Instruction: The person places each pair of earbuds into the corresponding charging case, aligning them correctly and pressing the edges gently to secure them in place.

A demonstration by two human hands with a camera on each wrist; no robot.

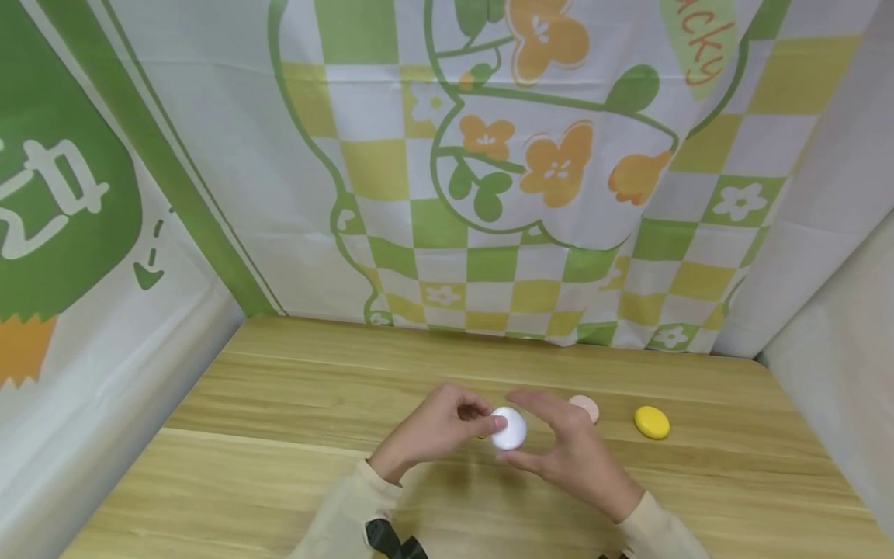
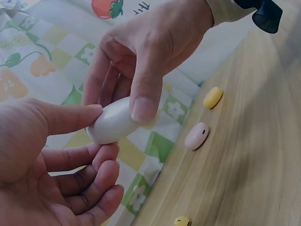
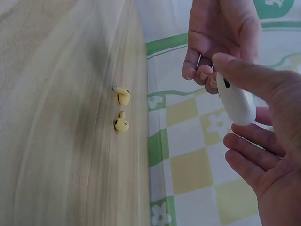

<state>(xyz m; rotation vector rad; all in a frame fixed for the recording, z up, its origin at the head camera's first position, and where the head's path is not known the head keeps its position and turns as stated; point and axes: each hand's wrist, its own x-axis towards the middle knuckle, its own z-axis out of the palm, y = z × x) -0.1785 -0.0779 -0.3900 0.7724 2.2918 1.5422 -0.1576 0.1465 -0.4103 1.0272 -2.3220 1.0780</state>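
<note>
A white, glossy, rounded earbud case [image 1: 513, 436] is held up above the wooden table between both hands. My left hand [image 1: 436, 429] pinches it from the left, its thumb lying on the case's face in the head view. My right hand [image 1: 576, 442] curves round the right side, with index finger and thumb at opposite edges of the case. In the left wrist view the right thumb [image 2: 146, 94] presses against the white case [image 2: 113, 125]. A small dark hole shows on the case [image 3: 237, 106] in the right wrist view.
Two yellow earbuds [image 3: 121, 125] lie on the table beneath the hands. A pink case [image 1: 585, 405] sits just behind the right hand, and a yellow case [image 1: 652, 422] lies further right. A checkered, flower-printed curtain [image 1: 489, 264] closes off the table's back edge.
</note>
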